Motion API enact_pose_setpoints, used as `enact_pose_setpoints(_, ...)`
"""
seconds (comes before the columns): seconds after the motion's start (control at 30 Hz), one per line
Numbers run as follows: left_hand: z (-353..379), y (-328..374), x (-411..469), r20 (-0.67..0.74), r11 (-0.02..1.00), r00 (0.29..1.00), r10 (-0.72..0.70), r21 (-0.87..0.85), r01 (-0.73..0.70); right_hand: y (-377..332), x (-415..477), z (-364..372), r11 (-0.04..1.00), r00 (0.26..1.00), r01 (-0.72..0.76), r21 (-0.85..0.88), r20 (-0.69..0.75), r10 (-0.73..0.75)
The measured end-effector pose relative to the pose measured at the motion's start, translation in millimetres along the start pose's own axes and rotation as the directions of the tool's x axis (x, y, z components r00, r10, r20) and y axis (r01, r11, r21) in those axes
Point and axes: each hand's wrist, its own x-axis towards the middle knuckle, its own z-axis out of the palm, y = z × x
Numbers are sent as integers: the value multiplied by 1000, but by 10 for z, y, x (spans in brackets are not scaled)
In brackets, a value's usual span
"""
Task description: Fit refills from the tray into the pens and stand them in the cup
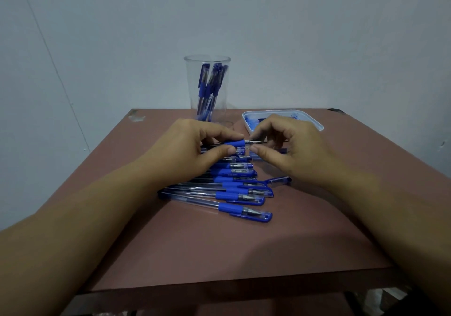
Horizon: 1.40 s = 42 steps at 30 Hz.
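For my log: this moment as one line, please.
left hand grips pen | right hand pinches its tip | cup holds pens

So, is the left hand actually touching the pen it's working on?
Touching. The head view shows the left hand pinching the pen at its blue grip, thumb below and forefinger above.

1 cup [191, 83], 1 tray [246, 122], approx. 8 pens [219, 207] lying loose, several more in cup.
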Motion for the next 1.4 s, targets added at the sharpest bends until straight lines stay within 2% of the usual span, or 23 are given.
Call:
enact_pose_setpoints(0.17, -10, -27, 5, -12, 1000, 1000, -23, 6, 23, 39, -17, -3, 999, 999, -38, 23, -19, 38)
enact_pose_setpoints(0.33, -21, -6, 3, -4, 1000, 1000, -7, 19, 8, 21, 5, 18, 998, 999, 14, -63, -34, -16)
enact_pose_setpoints(0.53, -11, -24, 6, -20, 999, 1000, -20, 32, 20, -27, -4, 5, 997, 998, -44, 70, -38, 46)
enact_pose_setpoints(0.67, -16, -24, 9, -9, 999, 1000, -11, 49, 12, 12, 9, 20, 1000, 999, -20, -21, -30, 20)
enact_pose_setpoints(0.87, -13, -23, 10, -15, 998, 1000, -5, 56, 6, -25, -5, 12, 995, 998, -63, 73, -12, 64)
enact_pose_setpoints(1.0, -5, -32, 7, -21, 999, 1000, 7, 52, -6, 9, 10, 26, 1000, 999, -26, -4, -19, 26)
enact_pose_setpoints(1.2, -7, -36, 10, -38, 998, 999, 18, 55, -16, -8, 1, 16, 997, 999, -40, 69, -25, 41)
enact_pose_setpoints(1.33, -10, -30, 9, -27, 997, 999, 23, 68, -21, 10, 18, 26, 1000, 1000, 12, -7, -21, -12)
enact_pose_setpoints(1.4, -16, -36, 9, -31, 998, 999, 19, 67, -17, 3, 9, 17, 1000, 1000, 7, 13, -23, -7)
